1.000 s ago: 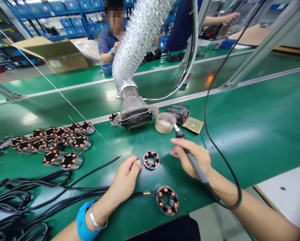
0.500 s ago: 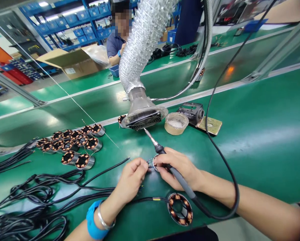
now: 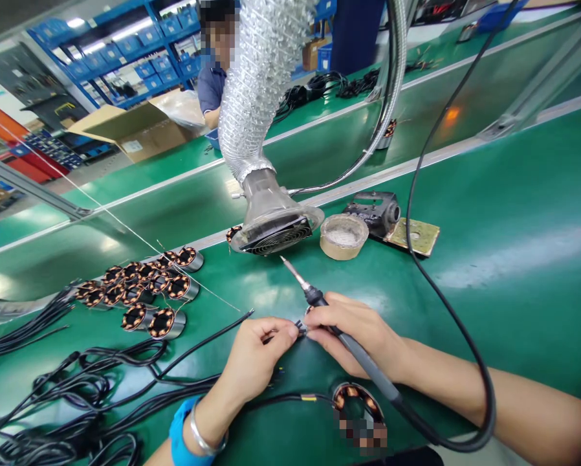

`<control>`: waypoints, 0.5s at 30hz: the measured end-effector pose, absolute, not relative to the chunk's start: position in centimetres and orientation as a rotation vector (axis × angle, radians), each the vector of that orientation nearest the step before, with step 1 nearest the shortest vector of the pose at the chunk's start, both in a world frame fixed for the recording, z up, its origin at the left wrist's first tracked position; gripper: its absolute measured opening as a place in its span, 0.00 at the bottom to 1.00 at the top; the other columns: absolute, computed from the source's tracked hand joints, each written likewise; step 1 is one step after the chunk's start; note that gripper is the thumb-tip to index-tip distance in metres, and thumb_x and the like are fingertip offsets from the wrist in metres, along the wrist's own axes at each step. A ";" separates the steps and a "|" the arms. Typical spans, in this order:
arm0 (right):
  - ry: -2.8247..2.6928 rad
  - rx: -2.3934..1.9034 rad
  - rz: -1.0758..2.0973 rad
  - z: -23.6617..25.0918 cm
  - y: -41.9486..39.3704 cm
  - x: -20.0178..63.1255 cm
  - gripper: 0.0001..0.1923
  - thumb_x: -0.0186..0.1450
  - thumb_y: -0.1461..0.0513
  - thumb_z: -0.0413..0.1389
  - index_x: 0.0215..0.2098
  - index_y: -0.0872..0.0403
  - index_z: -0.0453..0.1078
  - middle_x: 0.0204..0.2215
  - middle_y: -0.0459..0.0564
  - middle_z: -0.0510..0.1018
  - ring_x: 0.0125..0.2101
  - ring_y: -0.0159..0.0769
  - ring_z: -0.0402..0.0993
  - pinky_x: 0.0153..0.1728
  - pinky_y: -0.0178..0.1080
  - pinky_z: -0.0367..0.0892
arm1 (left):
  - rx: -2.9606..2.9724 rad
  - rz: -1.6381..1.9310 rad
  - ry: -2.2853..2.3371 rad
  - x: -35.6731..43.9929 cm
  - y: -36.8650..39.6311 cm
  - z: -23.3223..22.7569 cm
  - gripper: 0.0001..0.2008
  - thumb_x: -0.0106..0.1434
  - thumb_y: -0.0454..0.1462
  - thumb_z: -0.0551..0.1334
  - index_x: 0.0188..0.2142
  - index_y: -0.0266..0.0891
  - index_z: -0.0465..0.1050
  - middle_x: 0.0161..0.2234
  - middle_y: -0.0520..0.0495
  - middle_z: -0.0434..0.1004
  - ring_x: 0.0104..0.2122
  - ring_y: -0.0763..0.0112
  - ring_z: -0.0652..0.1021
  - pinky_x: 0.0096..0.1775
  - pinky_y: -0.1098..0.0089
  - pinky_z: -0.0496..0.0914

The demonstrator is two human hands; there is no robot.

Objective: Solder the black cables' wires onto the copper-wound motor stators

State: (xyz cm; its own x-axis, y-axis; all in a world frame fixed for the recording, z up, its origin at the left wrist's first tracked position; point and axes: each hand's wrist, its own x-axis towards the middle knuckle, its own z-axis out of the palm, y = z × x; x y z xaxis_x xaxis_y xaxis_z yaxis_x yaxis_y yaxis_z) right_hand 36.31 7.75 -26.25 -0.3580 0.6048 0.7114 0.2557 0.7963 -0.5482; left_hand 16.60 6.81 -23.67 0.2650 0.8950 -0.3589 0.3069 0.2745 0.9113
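Soldering bench: both hands at one small stator, iron in hand

Left hand (image 3: 256,356) pinches fine leads at the stator (image 3: 304,323), which lies mostly hidden between the two hands on the green bench (image 3: 489,213). Right hand (image 3: 353,333) is closed round the iron (image 3: 319,301), tip raised toward 11 o'clock, near the extractor (image 3: 271,223). Flux pot (image 3: 343,236) sits at 1 o'clock, spare stators (image 3: 145,288) at 9 o'clock, cables (image 3: 77,382) at 8 o'clock. Risks, judged: the iron's cord (image 3: 446,304) could drag on the wrist and swing the hot tip onto fingers; pinched leads could slip.
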 end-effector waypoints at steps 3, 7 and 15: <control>-1.950 -0.644 0.409 -26.2 7.7 36.3 0.11 0.65 0.71 0.51 0.45 0.54 0.66 0.31 0.48 0.77 0.25 0.32 0.65 0.26 0.35 0.66 | 1.350 0.548 1.275 16.7 6.8 -23.5 0.16 0.63 0.45 0.61 0.31 0.34 0.80 0.24 0.51 0.72 0.26 0.73 0.64 0.29 0.74 0.60; -1.943 -0.696 0.423 -25.9 7.8 36.4 0.13 0.65 0.69 0.52 0.48 0.55 0.66 0.30 0.48 0.74 0.27 0.33 0.67 0.27 0.36 0.68 | 1.449 0.524 1.281 16.7 6.8 -23.2 0.16 0.65 0.45 0.60 0.30 0.36 0.79 0.25 0.51 0.73 0.27 0.72 0.66 0.31 0.74 0.61; -2.004 -0.725 0.518 -25.6 7.9 35.6 0.12 0.66 0.70 0.49 0.46 0.54 0.66 0.32 0.48 0.77 0.30 0.33 0.70 0.31 0.36 0.70 | 1.652 0.596 1.333 16.6 5.8 -23.3 0.10 0.64 0.40 0.60 0.35 0.38 0.80 0.30 0.48 0.77 0.28 0.70 0.71 0.31 0.73 0.64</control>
